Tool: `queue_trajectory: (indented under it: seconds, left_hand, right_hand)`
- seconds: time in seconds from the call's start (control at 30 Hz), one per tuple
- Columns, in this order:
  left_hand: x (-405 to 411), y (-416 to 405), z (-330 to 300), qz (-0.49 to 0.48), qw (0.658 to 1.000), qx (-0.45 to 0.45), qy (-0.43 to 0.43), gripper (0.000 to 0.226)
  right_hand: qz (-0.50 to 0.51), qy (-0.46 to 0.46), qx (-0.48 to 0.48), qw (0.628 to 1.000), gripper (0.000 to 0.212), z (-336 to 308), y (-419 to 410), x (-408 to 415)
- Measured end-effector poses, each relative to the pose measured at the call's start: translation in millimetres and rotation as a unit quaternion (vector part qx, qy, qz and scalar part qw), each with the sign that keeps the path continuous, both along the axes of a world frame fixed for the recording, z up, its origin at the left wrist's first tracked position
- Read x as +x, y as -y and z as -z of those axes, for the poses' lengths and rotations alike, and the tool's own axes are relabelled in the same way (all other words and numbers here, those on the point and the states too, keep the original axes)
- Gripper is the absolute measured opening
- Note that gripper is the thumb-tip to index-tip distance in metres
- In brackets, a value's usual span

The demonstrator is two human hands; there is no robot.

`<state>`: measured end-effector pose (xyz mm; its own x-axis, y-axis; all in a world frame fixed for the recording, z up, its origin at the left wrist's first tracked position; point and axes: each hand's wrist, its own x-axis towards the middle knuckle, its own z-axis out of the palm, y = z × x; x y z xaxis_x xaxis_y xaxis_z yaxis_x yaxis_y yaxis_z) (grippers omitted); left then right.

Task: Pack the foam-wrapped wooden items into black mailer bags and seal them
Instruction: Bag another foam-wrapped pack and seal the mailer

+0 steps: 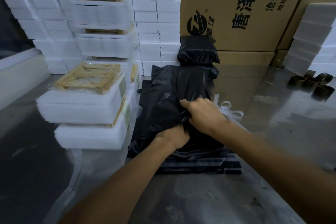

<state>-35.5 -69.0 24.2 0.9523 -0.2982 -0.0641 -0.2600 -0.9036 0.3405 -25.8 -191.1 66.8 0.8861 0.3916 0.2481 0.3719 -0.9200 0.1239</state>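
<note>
A black mailer bag lies on a pile of flat black bags in the middle of the table. My left hand grips the bag's near edge, fingers tucked into the plastic. My right hand grips a fold of the same bag just beyond it. What is inside the bag is hidden. To the left stands a stack of foam-wrapped wooden items; the top one shows a wooden frame under clear film. Two filled black bags are stacked behind.
Tall stacks of white foam blocks fill the back left. Large cardboard boxes stand at the back. White peeled strips lie right of my hands. Empty tape cores and a foam stack sit at the far right.
</note>
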Motion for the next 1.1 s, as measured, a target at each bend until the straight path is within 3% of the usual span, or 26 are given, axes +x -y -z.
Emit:
queue_trajectory:
  seconds: [0.1, 0.17, 0.23, 0.3, 0.37, 0.43, 0.53, 0.63, 0.73, 0.8, 0.83, 0.9, 0.97, 1.03, 1.1]
  left_hand:
    - [-9, -5, -9, 0.019, 0.998, 0.011, -0.064, 0.039]
    - [-20, -5, -18, 0.069, 0.994, 0.061, -0.055, 0.030]
    - [-34, -7, -27, 0.124, 0.982, 0.092, 0.110, 0.020]
    - [-45, -14, -35, 0.148, 0.941, 0.103, 0.285, 0.016]
    - [-42, -25, -33, 0.116, 0.923, 0.115, 0.349, 0.044]
    - [-35, -39, -29, 0.049, 0.934, 0.161, 0.314, 0.061]
    - [-31, -54, -21, 0.016, 0.942, 0.208, 0.263, 0.036]
    - [-36, -60, -18, 0.041, 0.961, 0.171, 0.212, 0.023]
    - [-30, -65, -36, 0.057, 0.983, 0.154, 0.083, 0.023]
    - [-23, -64, -51, 0.053, 0.998, 0.044, 0.006, 0.016]
    - [-19, -61, -57, 0.043, 0.998, -0.043, 0.008, 0.019]
    - [-3, -50, -63, -0.002, 0.979, -0.174, 0.104, 0.037]
    - [18, -39, -60, -0.047, 0.967, -0.178, 0.175, 0.054]
    - [37, -32, -48, -0.063, 0.982, -0.148, 0.096, 0.083]
    - [45, -31, -28, -0.065, 0.980, -0.186, -0.011, 0.107]
  right_hand:
    - [0.012, -0.011, 0.025, 1.000, 0.056, 5, 7, -3]
    - [0.012, -0.026, 0.041, 0.999, 0.051, 16, 11, -9]
    - [0.015, -0.040, 0.047, 0.998, 0.032, 32, 16, -17]
    - [0.024, -0.044, 0.075, 0.996, 0.020, 44, 22, -25]
    - [0.022, -0.031, 0.108, 0.993, 0.025, 47, 27, -30]
    - [-0.002, -0.003, 0.152, 0.988, 0.033, 43, 30, -35]
    - [-0.030, 0.051, 0.206, 0.977, 0.038, 36, 37, -50]
    - [-0.029, 0.056, 0.280, 0.958, 0.042, 37, 43, -66]
    - [-0.025, -0.061, 0.268, 0.961, 0.029, 36, 51, -71]
    - [-0.016, -0.135, 0.287, 0.948, 0.020, 30, 59, -65]
    - [-0.014, -0.145, 0.345, 0.927, 0.015, 24, 62, -60]
    - [0.009, -0.082, 0.473, 0.877, 0.011, 12, 64, -44]
    - [0.073, -0.020, 0.535, 0.842, 0.023, 3, 64, -18]
    - [0.107, -0.093, 0.561, 0.816, 0.066, 4, 57, 3]
    - [0.085, -0.170, 0.579, 0.793, 0.081, 19, 43, 9]
